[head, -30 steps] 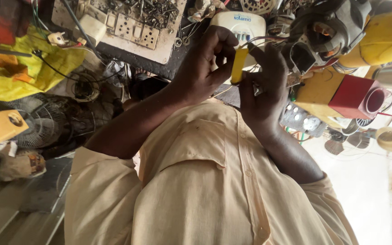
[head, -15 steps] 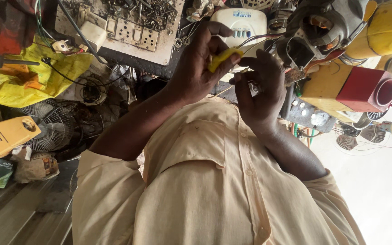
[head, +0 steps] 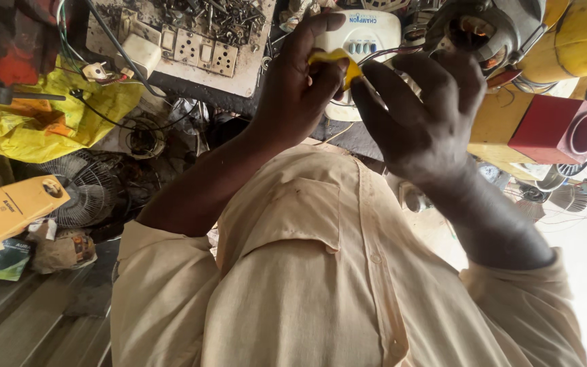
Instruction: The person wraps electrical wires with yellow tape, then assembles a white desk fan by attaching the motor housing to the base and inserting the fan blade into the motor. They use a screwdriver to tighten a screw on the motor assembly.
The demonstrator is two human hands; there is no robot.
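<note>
I hold one small yellow piece (head: 335, 60) up in front of my chest, and both my hands meet at it. My left hand (head: 297, 95) is closed around it: the thumb and the bent fingers pinch it, so only its top and one end peek out. My right hand (head: 422, 119) comes in from the other side with its fingers curled, and one fingertip touches the near end of the piece (I cannot tell if that hand is really gripping it or only touching it). The piece is longer than it is wide. Its long side runs on a slant from my left hand down toward my right hand, so it sits between the two, and my left hand has more of it. A thin wire (head: 392, 53) runs away from that spot, over my right hand. Just behind the piece there is one white box with small buttons (head: 368, 34). To the right of my right hand I see one red box (head: 552, 129), and above that one round motor (head: 484, 27). To the left, well apart from my hands, lies one white plate with sockets (head: 198, 54) with a heap of screws (head: 219, 13) on it (too many to count). Lower down on the left there is one fan (head: 86, 187), one flat yellow box (head: 8, 207) and one crumpled yellow bag (head: 42, 122).
</note>
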